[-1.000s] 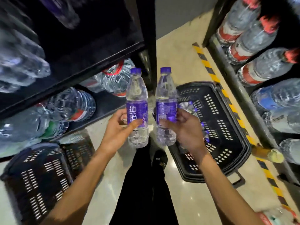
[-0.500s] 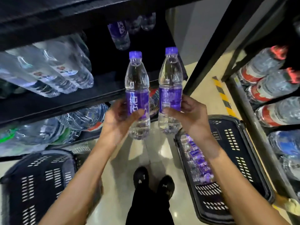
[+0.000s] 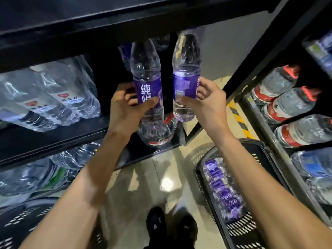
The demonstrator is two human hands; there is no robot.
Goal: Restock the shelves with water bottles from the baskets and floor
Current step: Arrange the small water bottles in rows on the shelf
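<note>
My left hand (image 3: 125, 108) grips a clear water bottle with a purple label (image 3: 146, 76) around its middle. My right hand (image 3: 206, 103) grips a second purple-label bottle (image 3: 186, 69) the same way. Both bottles stand upright side by side, their tops raised to the dark underside of the upper black shelf (image 3: 89, 33), so the caps are hidden. Behind them, inside the shelf bay, another purple-label bottle (image 3: 124, 51) shows dimly. A black basket (image 3: 251, 229) on the floor at right holds several more purple-label bottles (image 3: 222, 191).
Wrapped packs of white-label bottles (image 3: 53, 97) lie on the middle shelf at left. A large water jug (image 3: 158, 132) sits on the shelf below my hands. Red-capped jugs (image 3: 287, 103) fill the right rack. Another black basket (image 3: 23, 221) stands at lower left. My shoes (image 3: 170, 225) are on the tiled floor.
Both hands have lifted their bottles upward and forward toward the shelf bay; the caps have gone into the shadow under the upper shelf. The view has tilted up.
</note>
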